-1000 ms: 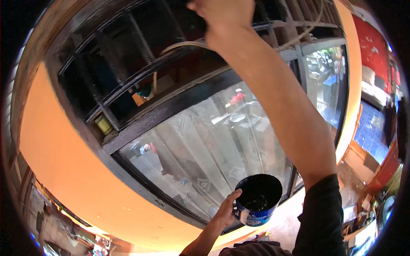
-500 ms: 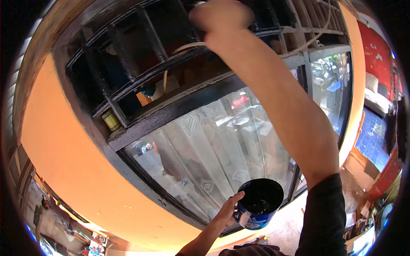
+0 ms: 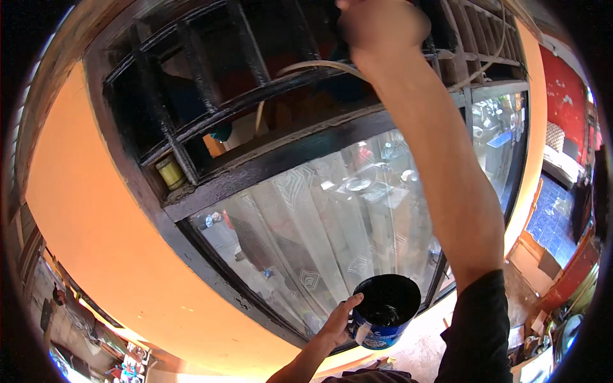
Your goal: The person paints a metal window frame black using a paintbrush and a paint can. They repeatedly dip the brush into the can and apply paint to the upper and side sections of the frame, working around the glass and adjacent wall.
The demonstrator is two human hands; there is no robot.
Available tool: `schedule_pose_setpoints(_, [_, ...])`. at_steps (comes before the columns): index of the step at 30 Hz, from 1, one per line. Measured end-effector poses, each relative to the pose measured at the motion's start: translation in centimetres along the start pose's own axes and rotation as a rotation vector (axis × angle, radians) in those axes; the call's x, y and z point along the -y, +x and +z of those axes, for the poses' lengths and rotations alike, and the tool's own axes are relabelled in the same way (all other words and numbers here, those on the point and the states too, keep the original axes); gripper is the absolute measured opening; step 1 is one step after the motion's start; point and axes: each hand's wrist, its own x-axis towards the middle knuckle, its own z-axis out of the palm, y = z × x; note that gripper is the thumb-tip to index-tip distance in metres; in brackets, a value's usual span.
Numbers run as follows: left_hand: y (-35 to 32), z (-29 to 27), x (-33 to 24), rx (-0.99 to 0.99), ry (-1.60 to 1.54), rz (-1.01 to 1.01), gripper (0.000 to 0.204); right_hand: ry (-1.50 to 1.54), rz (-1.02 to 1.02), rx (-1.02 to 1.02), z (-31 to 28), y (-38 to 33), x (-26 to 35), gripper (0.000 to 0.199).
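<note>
A blue can (image 3: pixel 378 335) with black paint inside is gripped at its side by my left hand (image 3: pixel 340 323), in front of the lower window pane. My right arm reaches up across the window, and my right hand (image 3: pixel 386 29) is at the dark slatted wooden frame (image 3: pixel 252 57) above it. That hand is blurred and its fingers do not show, so whether it holds anything is hidden. Many of the slats look wet and glossy black. Behind the glass (image 3: pixel 345 217) hangs a pale patterned curtain.
A small yellowish can (image 3: pixel 170 173) stands on the ledge at the slats' left end. A pale cable (image 3: pixel 303 66) curves across the slats. Orange wall (image 3: pixel 89 210) surrounds the window. At right are a red wall (image 3: pixel 562 89), a blue tiled floor (image 3: pixel 549 214) and assorted clutter.
My right hand has moved right along the slats. The left hand still holds the paint can, slightly lower in view. The view has shifted a little, so the window sits further right.
</note>
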Motion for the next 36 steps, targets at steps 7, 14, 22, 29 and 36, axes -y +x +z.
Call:
schedule_pose_setpoints(7, [0.8, -1.1, 0.1, 0.077, -0.020, -0.005, 0.084, -0.929, -0.848, 0.631, -2.1, -0.8, 1.6, 0.006])
schedule_pose_setpoints(14, [0.1, 0.3, -0.4, -0.036, -0.065, 0.009, 0.065, -1.232, -1.018, 0.698, -0.7, 0.1, 4.6, 0.007])
schedule_pose_setpoints(22, [2.7, -1.1, 1.0, 0.083, -0.083, 0.009, 0.063, -1.415, -1.009, 0.641, -1.6, -0.9, 6.7, 0.015])
schedule_pose_setpoints(29, [4.8, -1.2, 2.0, 0.202, -0.092, -0.023, 0.065, -1.388, -1.095, 0.844, 0.9, -4.5, 6.2, 0.012])
schedule_pose_setpoints(36, [2.3, 0.3, 0.9, 0.209, -0.012, -0.037, 0.072, -1.278, -1.224, 0.865, 3.8, -2.0, 2.1, 0.008])
